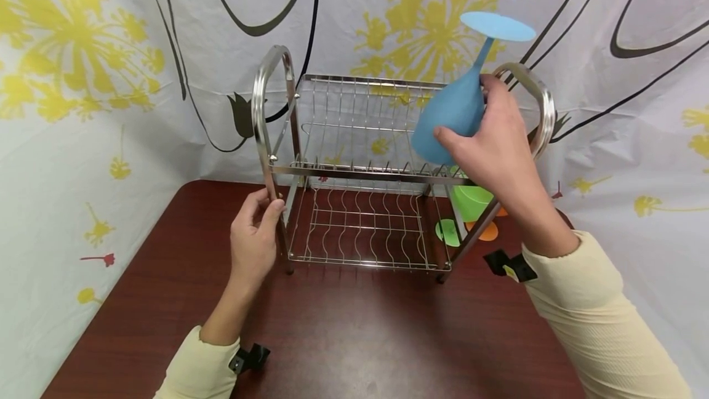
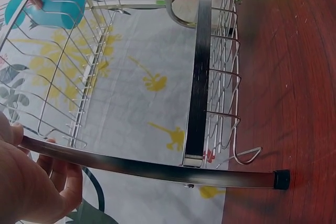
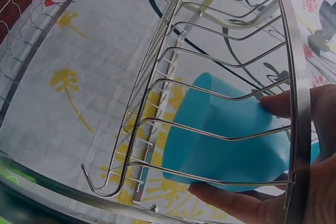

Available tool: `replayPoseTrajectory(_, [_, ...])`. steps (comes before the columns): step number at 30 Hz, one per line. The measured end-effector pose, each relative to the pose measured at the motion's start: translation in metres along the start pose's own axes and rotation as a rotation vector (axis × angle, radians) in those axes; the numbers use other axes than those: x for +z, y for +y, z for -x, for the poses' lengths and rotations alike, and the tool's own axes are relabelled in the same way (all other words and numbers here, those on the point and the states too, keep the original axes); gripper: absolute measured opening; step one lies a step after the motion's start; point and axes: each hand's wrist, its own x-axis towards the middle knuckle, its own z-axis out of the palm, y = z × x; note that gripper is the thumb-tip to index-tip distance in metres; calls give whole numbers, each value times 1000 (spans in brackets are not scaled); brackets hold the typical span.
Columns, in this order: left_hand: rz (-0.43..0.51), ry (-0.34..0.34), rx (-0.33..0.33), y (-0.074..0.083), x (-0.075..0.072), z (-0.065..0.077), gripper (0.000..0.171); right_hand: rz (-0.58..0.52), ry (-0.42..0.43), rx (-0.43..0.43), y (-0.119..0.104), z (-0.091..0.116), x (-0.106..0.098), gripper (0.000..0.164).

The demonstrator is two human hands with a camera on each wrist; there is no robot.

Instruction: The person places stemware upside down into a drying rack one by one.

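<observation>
My right hand point(image 1: 495, 140) grips a blue plastic wine goblet point(image 1: 451, 117) round its bowl, tilted upside down with its round foot upward. In the right wrist view the goblet point(image 3: 220, 135) shows through the wires of the upper tier, its rim toward the rack's inside. The two-tier metal dish rack point(image 1: 360, 172) stands on the table. With thumb and fingers my left hand point(image 1: 256, 233) holds the rack's front left post; in the left wrist view this hand point(image 2: 42, 182) wraps the metal bar point(image 2: 131, 165).
Green cups point(image 1: 471, 202) stand behind the rack's right side, with a green disc point(image 1: 447, 233) and an orange disc point(image 1: 483, 231) near them. The dark red table point(image 1: 343, 331) meets a flower-patterned sheet point(image 1: 166, 79) at the back.
</observation>
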Motion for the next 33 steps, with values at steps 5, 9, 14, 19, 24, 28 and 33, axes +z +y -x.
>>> replayPoseTrajectory(5, [-7,4,6,0,0,0,19,27,-33,26,-1,-3,1,86])
replayPoseTrajectory(9, [-6,5,8,1,0,0,19,50,-62,34,-2,-6,0,86])
replayPoseTrajectory(14, [-17,0,11,0,0,-1,21,77,-99,52,-2,-8,0,90])
replayPoseTrajectory(19, [-8,0,32,1,0,-2,22,96,-128,78,-1,-9,1,92])
replayPoseTrajectory(24, [-4,-5,37,0,0,-2,22,100,-136,78,0,-9,2,93])
replayPoseTrajectory(28, [-16,-5,29,0,-1,-1,22,99,-145,67,0,-10,4,92])
replayPoseTrajectory(33, [-24,-4,28,-2,-1,-1,22,109,-155,62,1,-9,6,92])
